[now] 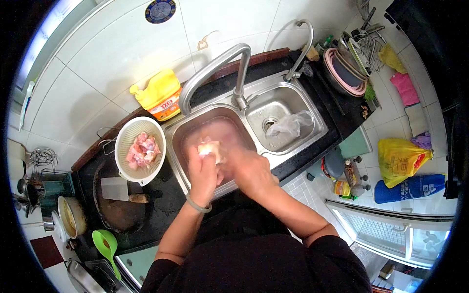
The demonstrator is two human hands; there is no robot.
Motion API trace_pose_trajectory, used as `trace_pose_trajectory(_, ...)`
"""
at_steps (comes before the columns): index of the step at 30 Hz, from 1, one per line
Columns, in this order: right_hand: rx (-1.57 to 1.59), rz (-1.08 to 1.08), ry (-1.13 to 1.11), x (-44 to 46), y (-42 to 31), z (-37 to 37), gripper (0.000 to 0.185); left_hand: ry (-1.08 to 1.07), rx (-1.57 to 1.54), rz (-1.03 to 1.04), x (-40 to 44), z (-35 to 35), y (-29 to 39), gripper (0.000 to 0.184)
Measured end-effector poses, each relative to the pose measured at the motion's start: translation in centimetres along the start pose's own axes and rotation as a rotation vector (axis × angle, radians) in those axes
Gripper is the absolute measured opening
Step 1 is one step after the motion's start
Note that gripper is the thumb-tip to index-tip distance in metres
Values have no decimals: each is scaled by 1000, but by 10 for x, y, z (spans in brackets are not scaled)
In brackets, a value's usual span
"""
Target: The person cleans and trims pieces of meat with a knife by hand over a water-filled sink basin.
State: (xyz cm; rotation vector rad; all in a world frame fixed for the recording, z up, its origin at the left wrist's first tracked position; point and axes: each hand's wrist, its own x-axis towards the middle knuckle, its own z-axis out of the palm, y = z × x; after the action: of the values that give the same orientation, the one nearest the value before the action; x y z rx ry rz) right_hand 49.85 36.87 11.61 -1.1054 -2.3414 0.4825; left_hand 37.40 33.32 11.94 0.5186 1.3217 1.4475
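Over the left sink basin [171, 141], which holds cloudy pinkish water, my left hand [202, 171] is closed on a pale piece of raw meat [210, 148]. A band circles my left wrist. Just to the right, my right hand [251, 171] is smeared by motion, and its fingers cannot be made out. More raw meat pieces [142, 150] lie in a white colander [123, 168] on the counter left of the sink.
A curved faucet [239, 95] arches over the left basin. The right basin [286, 100] holds a clear plastic bag [291, 123]. Behind the colander stands a yellow jug [159, 95]. A cleaver [115, 189] rests on a round board [117, 212] at left. Stacked basins [344, 73] stand at right.
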Motion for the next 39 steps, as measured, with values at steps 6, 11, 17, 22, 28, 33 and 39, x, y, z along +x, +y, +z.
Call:
trace_pose_trajectory(6, 27, -77, 45, 0, 0, -3, 24, 24, 59, 68, 5, -5, -6, 14)
trace_pose_trajectory(11, -61, 53, -69, 10, 7, -6, 31, 13, -50, -27, 1, -3, -3, 14)
trace_pose_trajectory(17, -82, -129, -40, 0, 1, 5, 34, 31, -87, -116, 2, -5, 1, 15)
trace_pose_trajectory(22, -44, 92, -87, 4, 13, -2, 30, -27, -171, -163, 0, -8, 1, 14)
trace_pose_trajectory(28, 13, -24, 88, 5, 19, 3, 13, -104, -251, -240, 4, -12, -4, 38)
trace_pose_trajectory(33, 799, 179, 24, 10, 49, 1, 24, -376, -485, -518, 7, -25, -3, 26)
trace_pose_trajectory(39, 1251, 386, -444, 11, 47, -16, 36, -848, -793, -784, 11, -21, -15, 35)
